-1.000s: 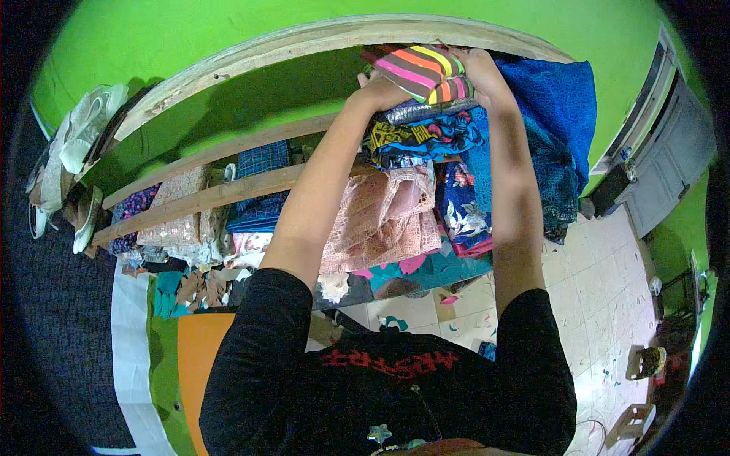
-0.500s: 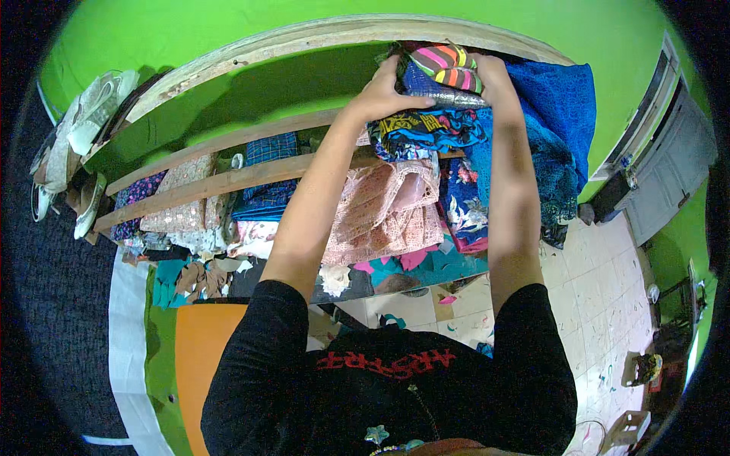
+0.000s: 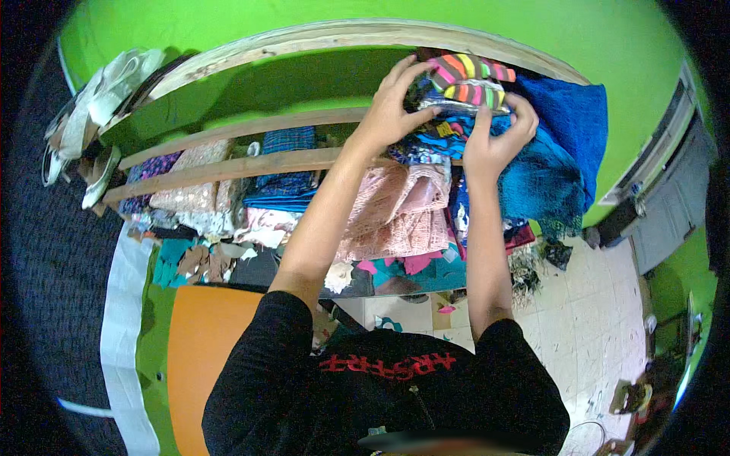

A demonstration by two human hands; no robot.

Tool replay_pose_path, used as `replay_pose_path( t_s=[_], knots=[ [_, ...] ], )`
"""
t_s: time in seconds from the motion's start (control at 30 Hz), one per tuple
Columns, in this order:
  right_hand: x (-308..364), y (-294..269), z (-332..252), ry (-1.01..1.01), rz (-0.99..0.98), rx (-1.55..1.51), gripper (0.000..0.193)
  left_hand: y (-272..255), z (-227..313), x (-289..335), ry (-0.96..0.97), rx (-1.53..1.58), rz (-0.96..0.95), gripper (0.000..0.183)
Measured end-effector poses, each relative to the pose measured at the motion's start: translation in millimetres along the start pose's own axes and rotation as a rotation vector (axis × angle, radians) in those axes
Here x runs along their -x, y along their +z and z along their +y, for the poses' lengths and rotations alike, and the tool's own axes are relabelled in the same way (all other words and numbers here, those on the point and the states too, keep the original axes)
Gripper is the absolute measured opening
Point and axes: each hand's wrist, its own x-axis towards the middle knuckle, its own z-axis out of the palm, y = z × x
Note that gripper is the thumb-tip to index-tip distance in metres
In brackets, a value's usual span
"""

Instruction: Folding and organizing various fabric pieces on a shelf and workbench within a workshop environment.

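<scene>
A small folded cloth with bright multicoloured stripes point(image 3: 471, 68) lies on top of a folded cloth stack near the shelf's right end. A shiny silvery fold shows just under it. My left hand point(image 3: 391, 106) grips the stack's left side, thumb along the front and fingers reaching behind. With thumb and fingers curved, my right hand point(image 3: 498, 140) grips the front right corner of the same pile. Beneath both hands is a blue patterned cloth with yellow and black figures point(image 3: 449, 129). Some fingertips are hidden behind the fabric.
Pink lace cloth point(image 3: 395, 213) hangs below the left forearm. Blue cloth point(image 3: 582, 129) drapes at the right end. Wooden slats point(image 3: 228, 171) run across other folded fabrics. Pale bags point(image 3: 114, 91) and a shoe point(image 3: 101, 178) are at the left. Scraps lie on the tiled floor point(image 3: 585, 319).
My right hand has shifted from the stack's right side to its front corner, with the fingers now showing. The left hand stays at the left side; the view has shifted slightly.
</scene>
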Motion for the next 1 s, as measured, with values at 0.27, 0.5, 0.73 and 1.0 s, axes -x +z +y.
replay_pose_path(
  t_s=[0.27, 0.5, 0.73, 1.0],
  knots=[
    [126.5, 17.6, -96.3, 0.082, -0.191, -0.627, 0.015, -102.0, 39.8, 103.0, -0.366, 0.226, -0.083, 0.023],
    [246.4, -21.7, -215.2, 0.375, -0.960, -1.234, 0.009, -188.1, 139.3, 285.9, -0.849, -0.050, 0.176, 0.025],
    [286.6, -148.2, -335.5, 0.084, -1.769, -1.814, 0.008, -169.2, 329.3, 454.9, -1.356, -0.289, 0.767, 0.030],
    [302.5, -349.4, -403.5, -0.568, -2.212, -2.314, 0.017, -17.5, 543.7, 590.2, -1.935, -0.656, 1.237, 0.040]
  ],
)
